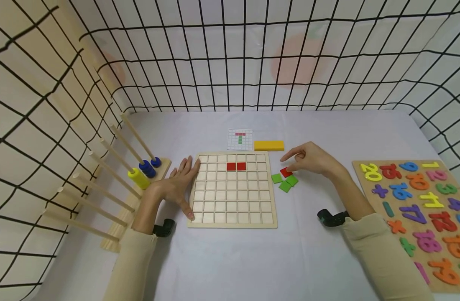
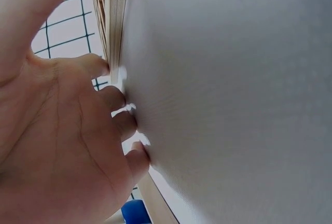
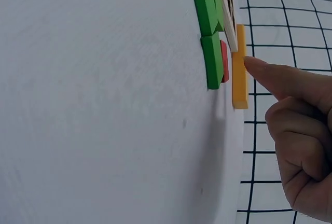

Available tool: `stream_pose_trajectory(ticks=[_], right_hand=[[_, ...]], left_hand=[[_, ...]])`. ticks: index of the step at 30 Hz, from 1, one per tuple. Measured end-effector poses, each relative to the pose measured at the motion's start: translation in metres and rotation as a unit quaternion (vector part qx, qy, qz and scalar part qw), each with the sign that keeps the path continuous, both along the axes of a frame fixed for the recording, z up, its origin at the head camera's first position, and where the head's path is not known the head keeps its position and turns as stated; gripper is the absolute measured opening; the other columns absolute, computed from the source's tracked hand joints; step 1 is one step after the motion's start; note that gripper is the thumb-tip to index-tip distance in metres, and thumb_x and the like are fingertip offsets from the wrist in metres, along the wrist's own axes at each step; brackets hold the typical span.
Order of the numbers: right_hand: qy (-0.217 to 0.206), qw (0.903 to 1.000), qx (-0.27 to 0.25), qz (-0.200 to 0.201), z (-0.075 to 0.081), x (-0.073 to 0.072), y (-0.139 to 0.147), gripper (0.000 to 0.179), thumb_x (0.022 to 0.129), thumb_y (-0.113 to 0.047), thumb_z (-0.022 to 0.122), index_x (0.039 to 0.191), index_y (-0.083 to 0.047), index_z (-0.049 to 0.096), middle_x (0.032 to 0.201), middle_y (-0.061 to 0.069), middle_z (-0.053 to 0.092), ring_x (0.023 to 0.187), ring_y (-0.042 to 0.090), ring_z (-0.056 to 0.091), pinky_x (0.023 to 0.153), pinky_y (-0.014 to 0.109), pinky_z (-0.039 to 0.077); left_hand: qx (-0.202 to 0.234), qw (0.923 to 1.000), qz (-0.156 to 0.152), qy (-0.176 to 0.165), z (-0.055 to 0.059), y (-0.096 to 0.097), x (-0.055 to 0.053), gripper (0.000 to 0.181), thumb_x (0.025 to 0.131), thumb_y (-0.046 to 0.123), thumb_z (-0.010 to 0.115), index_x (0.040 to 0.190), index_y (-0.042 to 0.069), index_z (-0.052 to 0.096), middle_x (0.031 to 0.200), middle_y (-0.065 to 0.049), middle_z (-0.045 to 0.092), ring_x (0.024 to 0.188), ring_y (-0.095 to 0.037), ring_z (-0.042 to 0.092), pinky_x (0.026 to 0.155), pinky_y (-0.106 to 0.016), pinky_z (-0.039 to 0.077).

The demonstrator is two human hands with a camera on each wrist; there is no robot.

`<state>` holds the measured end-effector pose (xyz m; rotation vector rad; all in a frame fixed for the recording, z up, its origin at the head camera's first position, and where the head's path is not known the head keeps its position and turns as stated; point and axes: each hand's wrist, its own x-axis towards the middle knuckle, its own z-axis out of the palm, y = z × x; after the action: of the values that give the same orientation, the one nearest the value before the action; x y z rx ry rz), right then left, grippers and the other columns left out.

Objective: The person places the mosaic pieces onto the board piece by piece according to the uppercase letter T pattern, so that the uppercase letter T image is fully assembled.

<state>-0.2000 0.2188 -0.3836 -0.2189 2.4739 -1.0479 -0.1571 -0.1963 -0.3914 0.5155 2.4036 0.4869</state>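
My left hand [image 1: 177, 184] lies with spread fingers along the left edge of a wooden grid board [image 1: 231, 196], thumb at its near left corner. Two red square tiles [image 1: 241, 166] sit side by side in the board's second row. To the right of the board, my right hand [image 1: 313, 159] hovers over a loose red tile [image 1: 284, 172], thumb and forefinger parted, the other fingers bent. Its thumb tip overlaps that tile in the head view. Several green tiles [image 1: 284, 186] lie beside it; in the right wrist view green tiles [image 3: 211, 63] partly hide the red one.
Behind the board lie a pattern card [image 1: 240, 145] with a red and green T and a yellow bar [image 1: 269, 146]. A peg rack [image 1: 154, 177] with blue and yellow beads stands left. A number puzzle board [image 1: 388, 190] lies right. Black wire mesh [image 1: 245, 58] surrounds the table.
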Motion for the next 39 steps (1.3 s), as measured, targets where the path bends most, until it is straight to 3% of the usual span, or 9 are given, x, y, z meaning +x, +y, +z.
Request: stream_pose_trajectory(ticks=[7, 14, 27, 39], right_hand=[[-0.015, 0.9999, -0.003, 0.001, -0.009, -0.002, 0.005, 0.031, 0.086, -0.007, 0.078, 0.116, -0.003, 0.077, 0.061, -0.003, 0.038, 0.058, 0.014, 0.035, 0.060, 0.027, 0.027], [-0.040, 0.9991, 0.013, -0.003, -0.010, 0.000, 0.004, 0.035, 0.085, -0.012, 0.081, 0.118, -0.004, 0.076, 0.062, -0.003, 0.043, 0.060, 0.014, 0.039, 0.058, 0.026, 0.027], [-0.032, 0.9992, 0.014, -0.022, -0.013, -0.004, -0.006, 0.038, 0.082, -0.013, 0.085, 0.117, -0.004, 0.073, 0.058, -0.004, 0.043, 0.056, 0.013, 0.038, 0.058, 0.026, 0.027], [-0.030, 0.9990, 0.015, -0.030, -0.015, -0.005, 0.008, 0.040, 0.082, -0.017, 0.086, 0.117, -0.004, 0.072, 0.058, -0.004, 0.043, 0.056, 0.014, 0.038, 0.058, 0.027, 0.028]], left_hand=[[0.002, 1.0000, 0.003, -0.001, 0.001, -0.001, 0.002, 0.164, 0.055, 0.039, 0.103, 0.164, 0.005, -0.015, 0.166, -0.024, -0.032, 0.157, -0.043, -0.027, 0.129, -0.063, -0.005], [0.001, 1.0000, 0.002, 0.000, 0.001, -0.001, 0.001, 0.164, 0.056, 0.040, 0.103, 0.164, 0.005, -0.015, 0.166, -0.024, -0.032, 0.157, -0.043, -0.027, 0.129, -0.063, -0.005], [0.008, 1.0000, -0.001, 0.001, 0.000, -0.001, 0.001, 0.162, 0.057, 0.041, 0.102, 0.164, 0.004, -0.014, 0.166, -0.026, -0.031, 0.156, -0.045, -0.026, 0.129, -0.064, -0.005], [0.004, 1.0000, 0.001, 0.002, 0.000, 0.000, 0.001, 0.161, 0.058, 0.039, 0.102, 0.163, 0.003, -0.015, 0.167, -0.026, -0.029, 0.157, -0.044, -0.025, 0.129, -0.064, -0.004]])
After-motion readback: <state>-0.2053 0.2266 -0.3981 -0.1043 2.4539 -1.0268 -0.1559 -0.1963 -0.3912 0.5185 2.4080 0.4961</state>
